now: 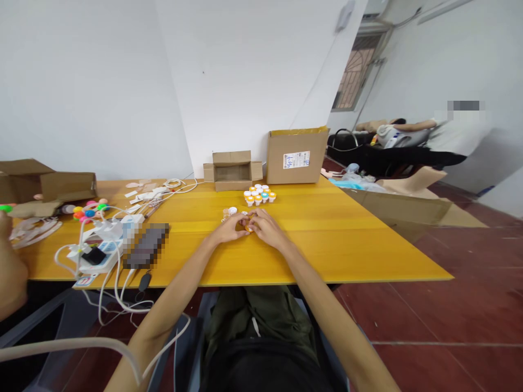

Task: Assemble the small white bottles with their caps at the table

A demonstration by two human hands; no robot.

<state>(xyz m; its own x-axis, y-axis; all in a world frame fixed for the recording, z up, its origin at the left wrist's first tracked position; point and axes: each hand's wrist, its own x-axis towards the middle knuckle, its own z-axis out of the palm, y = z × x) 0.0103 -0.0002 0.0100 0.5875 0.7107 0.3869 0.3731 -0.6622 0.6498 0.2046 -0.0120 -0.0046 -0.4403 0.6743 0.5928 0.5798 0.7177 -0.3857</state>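
My left hand (231,228) and my right hand (266,227) meet over the wooden table, fingers closed together. Pinched between them is a small orange piece (249,229), mostly covered by the fingertips, so its exact kind does not show. Just beyond my fingers stands a group of small white-topped pieces (259,194) with orange rings, one of them teal. By my left hand lie a round white piece (232,210) and small clear parts (225,214), too small to make out.
An open small carton (232,185) and a larger cardboard box (294,163) stand against the wall. To the left are a phone (147,246), a power strip (107,251), white cables and coloured balls (89,212). Another person's arm (11,272) is at the left edge; someone sits far right.
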